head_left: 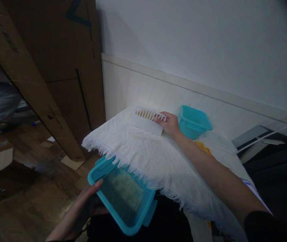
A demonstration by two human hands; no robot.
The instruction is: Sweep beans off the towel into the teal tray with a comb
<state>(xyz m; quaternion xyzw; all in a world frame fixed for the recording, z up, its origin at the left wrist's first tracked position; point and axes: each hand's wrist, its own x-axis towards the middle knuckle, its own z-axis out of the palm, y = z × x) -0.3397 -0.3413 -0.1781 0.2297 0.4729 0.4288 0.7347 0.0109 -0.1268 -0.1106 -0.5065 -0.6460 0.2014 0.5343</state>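
My left hand [92, 192] is closed on the rim of a teal plastic container [128, 230], with the thumb over its edge. The container sits below the fringed edge of a white cloth [155, 158] and has pale, fine grains [127, 190] in it. On the cloth, my right hand [170, 123] grips the right end of a white piece with a row of slots [147, 125] and a flat front edge. Something yellowish shows through the slots. Just to the right of that hand stands a second teal container [193, 122].
A white wall [196, 50] rises behind the cloth-covered table. Tall cardboard boxes [65, 67] stand at the left. A yellow cloth [204, 148] lies beneath my right forearm, and dark equipment [279, 161] is at the right. Boxes and scraps lie on the wooden floor [32, 208].
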